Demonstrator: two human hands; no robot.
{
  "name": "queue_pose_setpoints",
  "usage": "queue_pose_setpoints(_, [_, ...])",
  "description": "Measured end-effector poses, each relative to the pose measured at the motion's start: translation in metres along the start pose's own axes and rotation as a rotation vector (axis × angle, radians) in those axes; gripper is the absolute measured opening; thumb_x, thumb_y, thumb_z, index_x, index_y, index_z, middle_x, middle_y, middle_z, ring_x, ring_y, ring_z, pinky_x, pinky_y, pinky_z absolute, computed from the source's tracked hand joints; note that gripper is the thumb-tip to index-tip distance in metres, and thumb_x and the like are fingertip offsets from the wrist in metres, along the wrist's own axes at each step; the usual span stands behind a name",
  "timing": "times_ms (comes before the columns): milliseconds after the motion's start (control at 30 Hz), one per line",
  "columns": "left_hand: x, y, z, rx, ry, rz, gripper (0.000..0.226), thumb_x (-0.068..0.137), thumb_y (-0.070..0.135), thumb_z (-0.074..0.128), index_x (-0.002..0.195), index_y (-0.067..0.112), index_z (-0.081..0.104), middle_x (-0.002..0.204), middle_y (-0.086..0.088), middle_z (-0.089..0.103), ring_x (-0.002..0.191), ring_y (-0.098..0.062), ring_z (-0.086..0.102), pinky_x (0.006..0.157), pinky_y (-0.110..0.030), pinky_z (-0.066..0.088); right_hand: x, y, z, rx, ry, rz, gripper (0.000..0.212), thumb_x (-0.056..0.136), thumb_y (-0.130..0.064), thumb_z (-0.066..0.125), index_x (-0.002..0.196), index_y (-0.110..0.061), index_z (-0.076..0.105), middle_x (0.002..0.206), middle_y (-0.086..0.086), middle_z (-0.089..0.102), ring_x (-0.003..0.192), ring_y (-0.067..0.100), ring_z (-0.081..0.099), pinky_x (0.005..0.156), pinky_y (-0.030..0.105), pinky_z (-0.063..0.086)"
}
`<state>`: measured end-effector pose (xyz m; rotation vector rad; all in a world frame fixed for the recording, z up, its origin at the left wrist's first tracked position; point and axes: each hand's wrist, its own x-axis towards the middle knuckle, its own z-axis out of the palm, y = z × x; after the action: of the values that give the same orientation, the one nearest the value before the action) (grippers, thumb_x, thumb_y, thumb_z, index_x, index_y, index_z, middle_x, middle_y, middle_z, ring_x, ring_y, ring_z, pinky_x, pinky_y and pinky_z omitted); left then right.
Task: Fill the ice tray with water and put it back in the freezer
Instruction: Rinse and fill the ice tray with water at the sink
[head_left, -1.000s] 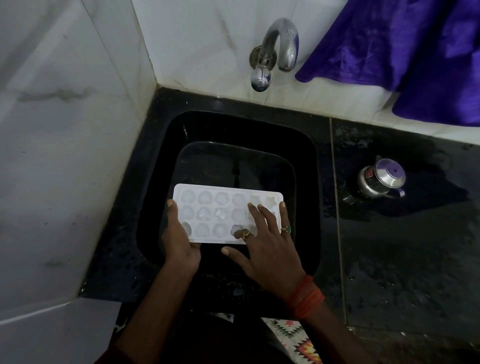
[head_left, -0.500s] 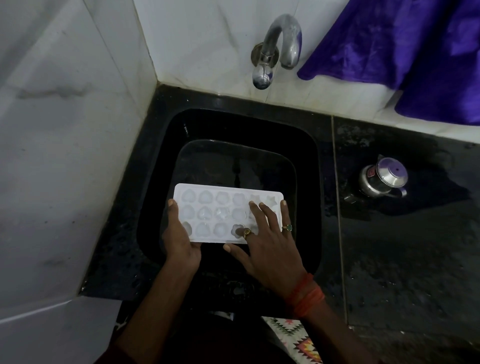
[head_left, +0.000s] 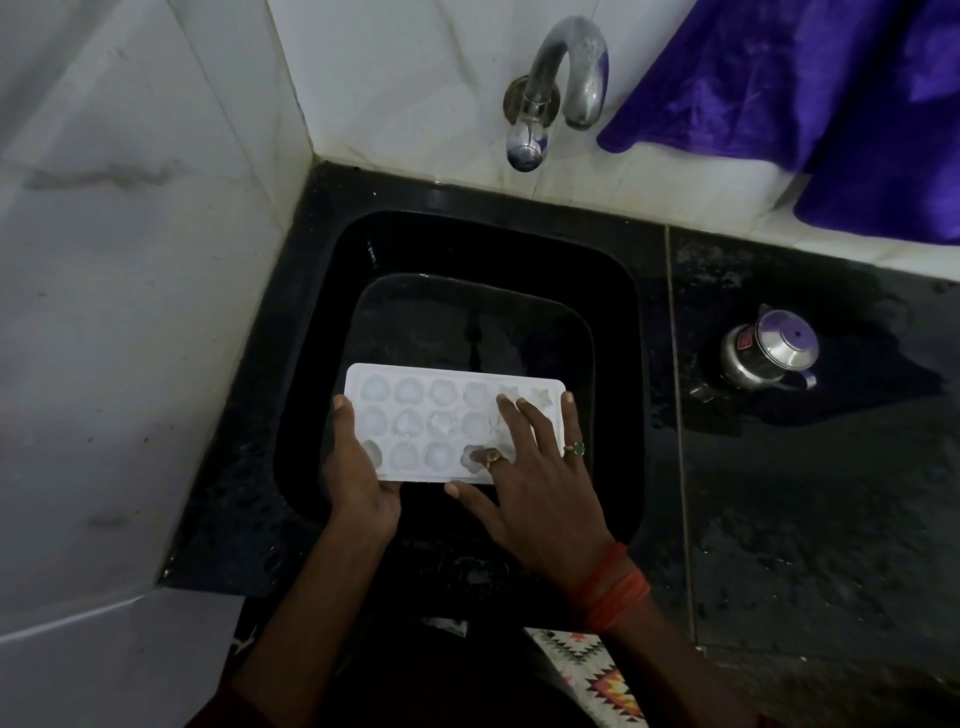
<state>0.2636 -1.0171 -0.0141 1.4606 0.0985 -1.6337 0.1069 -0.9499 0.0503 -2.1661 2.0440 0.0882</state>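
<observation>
Holding the tray (head_left: 415, 421) over the sink (head_left: 615, 312) at centre frame, my left hand (head_left: 358, 483) pinches its left end, thumb on top; my right hand (head_left: 540, 488) lies flat, fingers spread, on the right cells. Pressing there could tip it and spill any water.

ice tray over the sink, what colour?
White, slightly translucent. The ice tray shows in the head view, the only one.

Right hand (head_left: 535, 478) — fingers (head_left: 511, 421) slightly farther up ice tray (head_left: 415, 410)
</observation>
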Motion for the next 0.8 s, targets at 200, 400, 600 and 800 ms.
queue_pose_setpoints(200, [-0.0022,-0.0014,0.0015,-0.005,0.008,-0.002,0.053,0.086,0.066,0.069,0.114,0.021,0.075,0.104,-0.006,0.081,0.084,-0.030,0.079,0.063,-0.051,0.064,0.0029,0.0001,0.0018,0.004,-0.028,0.004,0.057,0.093,-0.071,0.034,0.113,-0.033,0.071,0.154,0.014,0.040,0.145,0.030,0.034,0.121,0.058,0.000])
queue_pose_setpoints(400, [-0.0002,-0.0023,0.0009,-0.010,0.011,-0.002,0.050,0.086,0.066,0.070,0.110,0.022,0.075,0.097,-0.004,0.082,0.079,-0.028,0.079,0.057,-0.048,0.063,0.0030,0.0000,-0.0008,0.003,-0.029,0.015,0.060,0.093,-0.071,0.030,0.115,-0.032,0.070,0.156,0.012,0.037,0.146,0.028,0.031,0.122,0.055,-0.007])
queue_pose_setpoints(600, [0.0039,-0.0037,-0.0010,0.006,0.017,0.014,0.051,0.084,0.067,0.071,0.110,0.023,0.076,0.096,-0.002,0.082,0.082,-0.029,0.079,0.061,-0.048,0.063,0.0021,-0.0056,-0.0029,-0.001,-0.051,0.000,0.065,0.093,-0.074,0.023,0.119,-0.032,0.067,0.159,0.010,0.031,0.150,0.027,0.023,0.119,0.051,-0.020])
queue_pose_setpoints(800, [0.0054,-0.0040,-0.0006,0.010,0.020,0.011,0.054,0.083,0.069,0.071,0.111,0.022,0.077,0.099,-0.003,0.081,0.085,-0.031,0.079,0.070,-0.054,0.064,0.0056,-0.0037,-0.0053,0.011,-0.060,0.010,0.063,0.094,-0.072,0.025,0.120,-0.033,0.068,0.160,0.012,0.030,0.150,0.028,0.023,0.120,0.052,-0.016])
